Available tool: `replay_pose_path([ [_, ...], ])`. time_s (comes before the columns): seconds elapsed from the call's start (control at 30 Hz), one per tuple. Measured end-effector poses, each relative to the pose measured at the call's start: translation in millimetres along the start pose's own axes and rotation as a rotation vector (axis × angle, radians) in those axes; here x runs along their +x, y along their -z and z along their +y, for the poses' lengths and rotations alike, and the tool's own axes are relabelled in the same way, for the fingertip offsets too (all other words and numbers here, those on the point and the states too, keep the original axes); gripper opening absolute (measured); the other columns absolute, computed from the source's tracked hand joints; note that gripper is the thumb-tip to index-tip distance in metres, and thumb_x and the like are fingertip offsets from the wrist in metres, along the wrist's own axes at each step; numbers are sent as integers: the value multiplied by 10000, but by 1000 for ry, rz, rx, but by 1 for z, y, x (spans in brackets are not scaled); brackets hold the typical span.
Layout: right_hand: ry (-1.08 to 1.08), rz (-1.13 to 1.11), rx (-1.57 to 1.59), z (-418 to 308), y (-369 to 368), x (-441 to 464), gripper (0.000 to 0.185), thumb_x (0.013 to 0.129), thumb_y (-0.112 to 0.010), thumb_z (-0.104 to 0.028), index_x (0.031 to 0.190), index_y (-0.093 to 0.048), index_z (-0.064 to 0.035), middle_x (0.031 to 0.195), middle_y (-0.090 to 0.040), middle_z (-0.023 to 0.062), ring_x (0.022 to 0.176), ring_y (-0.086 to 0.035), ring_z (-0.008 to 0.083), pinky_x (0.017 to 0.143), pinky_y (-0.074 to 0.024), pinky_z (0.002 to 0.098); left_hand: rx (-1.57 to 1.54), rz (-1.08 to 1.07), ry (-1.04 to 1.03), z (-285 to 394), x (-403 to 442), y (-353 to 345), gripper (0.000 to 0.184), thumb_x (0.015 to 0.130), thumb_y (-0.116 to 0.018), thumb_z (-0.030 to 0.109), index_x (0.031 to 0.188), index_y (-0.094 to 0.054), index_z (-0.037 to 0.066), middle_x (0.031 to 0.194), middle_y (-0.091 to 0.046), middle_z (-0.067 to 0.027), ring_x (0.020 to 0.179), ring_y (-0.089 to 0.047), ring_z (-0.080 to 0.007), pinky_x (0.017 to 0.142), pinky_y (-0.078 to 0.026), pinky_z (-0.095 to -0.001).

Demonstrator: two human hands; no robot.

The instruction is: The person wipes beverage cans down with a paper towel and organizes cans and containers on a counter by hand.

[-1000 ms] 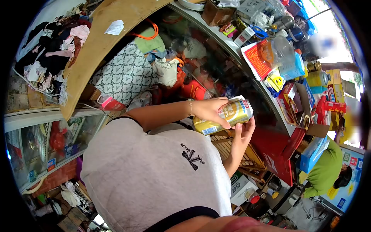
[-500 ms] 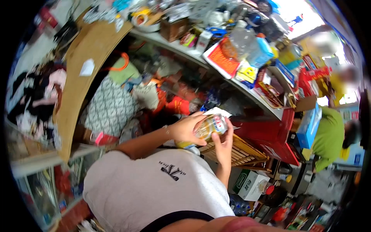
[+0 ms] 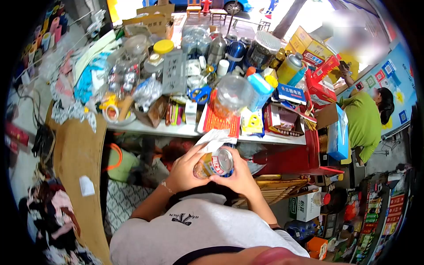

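Note:
Both hands are wrapped around a short can (image 3: 214,163) with a silvery metal top and a yellowish, printed side. It is tilted, its top turned up and to the right, in front of my chest. My left hand (image 3: 183,171) grips the lower left side, fingers behind it. My right hand (image 3: 241,175) closes on the right side, with the thumb across the front. A crumpled white tissue (image 3: 215,139) sticks up above the can by my left fingertips; whether those fingers pinch it is hidden.
Ahead, a white counter (image 3: 159,128) carries a clear plastic jar (image 3: 233,93), blue scissors (image 3: 200,94) and a tape roll (image 3: 111,113). A curved brown board (image 3: 75,154) stands at left. At right are a blue box (image 3: 339,134) and a person in green (image 3: 363,117).
The view has swung up and levelled, bringing more of the counter into sight. The can has turned so its metal top shows, and both hands still hold it.

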State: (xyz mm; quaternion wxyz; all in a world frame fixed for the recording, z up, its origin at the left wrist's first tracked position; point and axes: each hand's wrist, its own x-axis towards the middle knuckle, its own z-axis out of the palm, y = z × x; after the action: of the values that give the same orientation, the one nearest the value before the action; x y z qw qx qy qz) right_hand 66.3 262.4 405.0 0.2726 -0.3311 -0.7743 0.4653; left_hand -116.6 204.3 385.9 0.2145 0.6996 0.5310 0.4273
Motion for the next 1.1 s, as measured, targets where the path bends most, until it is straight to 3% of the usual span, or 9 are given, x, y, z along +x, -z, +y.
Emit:
replay_pose_path([
  [0.07,43,9,-79,-12,2,17,739,628,-761,-243,1210,-357,-33,1109,-509,186,1025,-530,307,853,-424,342,89,-15,-71,-6,15,16,561,568,-736,223,1042,-525,9,1215,-475,-94,994,-548,-269,781,-479,-327],
  [0.27,182,114,-65,6,-6,41,781,536,-814,-233,1144,-377,-12,988,-532,153,887,-567,248,777,-448,321,267,23,-287,-11,44,47,416,578,-711,246,889,-586,-1,1222,-485,-25,812,-574,-198,657,-487,-283],
  [0.4,323,161,-86,0,-1,57,764,507,-817,-221,1108,-394,-13,940,-538,146,803,-582,244,716,-465,320,260,33,-306,-17,51,52,403,583,-710,253,874,-590,1,1227,-481,-20,810,-574,-192,654,-486,-276],
  [0.6,224,52,-79,-27,10,73,745,530,-813,-205,1117,-399,-7,983,-532,144,904,-557,245,780,-436,327,335,119,-344,-19,59,56,364,606,-706,300,816,-611,18,1233,-477,-6,807,-572,-180,636,-482,-273],
  [0.77,283,106,-95,-31,12,78,719,519,-819,-212,1088,-428,-9,984,-532,139,906,-553,253,789,-433,325,423,171,-446,-17,69,63,360,618,-696,300,834,-613,24,1224,-480,10,868,-564,-183,677,-472,-270],
  [0.9,435,167,-102,-32,25,81,690,504,-813,-193,1072,-462,-24,989,-540,131,931,-545,252,815,-426,319,454,104,-390,-9,75,71,476,539,-739,289,910,-596,28,1236,-461,-22,910,-560,-192,690,-467,-277],
  [0.97,490,151,-107,-41,36,85,700,499,-814,-191,1085,-468,-27,1039,-543,137,957,-544,257,843,-419,331,408,121,-430,-9,81,75,577,525,-765,287,998,-569,21,1261,-436,-61,933,-559,-224,726,-471,-311],
  [1.03,522,161,-12,-39,49,89,696,494,-816,-188,1079,-473,-34,1088,-531,138,1016,-519,254,886,-393,360,310,114,-296,-2,85,86,625,548,-776,287,1057,-542,10,1276,-418,-86,949,-557,-268,771,-467,-337],
  [1.1,558,209,17,-40,69,92,709,491,-817,-194,1079,-456,-32,1093,-518,149,1033,-504,260,888,-390,367,361,172,-268,-6,93,106,758,555,-783,305,1170,-455,7,1266,-402,-162,1081,-466,-325,860,-425,-369],
])
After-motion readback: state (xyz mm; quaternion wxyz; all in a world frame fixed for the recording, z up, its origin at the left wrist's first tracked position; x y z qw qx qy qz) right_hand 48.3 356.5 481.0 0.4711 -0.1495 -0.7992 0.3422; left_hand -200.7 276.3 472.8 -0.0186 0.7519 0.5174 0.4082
